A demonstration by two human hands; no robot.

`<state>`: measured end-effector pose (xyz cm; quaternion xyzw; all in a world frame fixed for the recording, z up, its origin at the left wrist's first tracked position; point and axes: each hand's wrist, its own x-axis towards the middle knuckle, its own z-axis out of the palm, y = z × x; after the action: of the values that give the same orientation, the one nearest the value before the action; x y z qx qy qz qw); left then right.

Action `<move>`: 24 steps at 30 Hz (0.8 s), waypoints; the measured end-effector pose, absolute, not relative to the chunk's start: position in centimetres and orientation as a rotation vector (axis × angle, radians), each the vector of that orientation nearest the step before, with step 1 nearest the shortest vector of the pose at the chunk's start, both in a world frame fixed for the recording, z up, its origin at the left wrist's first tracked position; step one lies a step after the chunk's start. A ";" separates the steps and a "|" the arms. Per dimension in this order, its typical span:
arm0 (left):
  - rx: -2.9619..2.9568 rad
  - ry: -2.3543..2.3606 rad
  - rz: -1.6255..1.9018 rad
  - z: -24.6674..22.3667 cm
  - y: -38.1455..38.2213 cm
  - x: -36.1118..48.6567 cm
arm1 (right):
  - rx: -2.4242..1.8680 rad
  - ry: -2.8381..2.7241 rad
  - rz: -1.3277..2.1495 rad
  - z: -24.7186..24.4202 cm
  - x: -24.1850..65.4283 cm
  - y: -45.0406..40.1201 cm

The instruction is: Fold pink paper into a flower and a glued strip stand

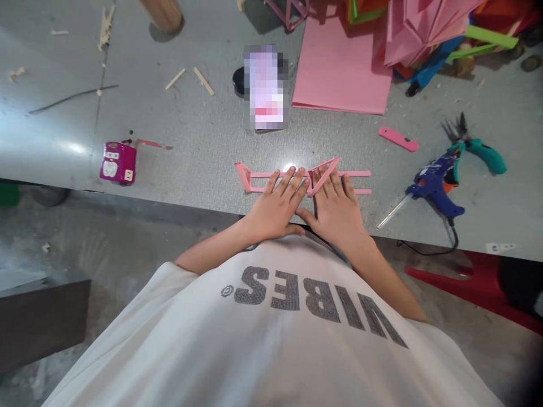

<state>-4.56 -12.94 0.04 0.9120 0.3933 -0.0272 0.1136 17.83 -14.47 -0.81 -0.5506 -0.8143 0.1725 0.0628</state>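
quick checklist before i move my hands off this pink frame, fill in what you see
1. Left hand and right hand flat at the pink frame: ok.
2. Frame on the table, not past its edge: ok.
3. Glue gun apart from both hands: ok, it lies to the right.
4. Cord kept on the table: not ok, it loops over the edge.
5. Glue gun hot or cool: cannot tell.
6. Frame's joints firm: cannot tell.

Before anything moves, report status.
Left hand and right hand flat on pink frame. Glue gun right of frame; phone beyond it.
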 end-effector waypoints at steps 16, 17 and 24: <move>2.689 1.138 -0.058 -0.1 -13.0 -5.0 | -1.899 -2.160 0.157 -0.9 22.4 -15.9; 2.688 1.143 -0.062 -0.1 -13.0 -5.0 | -1.898 -2.175 0.156 -0.8 22.4 -15.8; 2.649 1.103 0.080 -0.9 -12.6 -5.6 | -1.923 -2.221 0.122 -0.1 21.7 -14.6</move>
<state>-5.63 -12.61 -0.90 0.9143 0.3808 0.0275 0.1353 21.75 -14.55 -0.14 -0.6507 -0.7515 0.0413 0.1005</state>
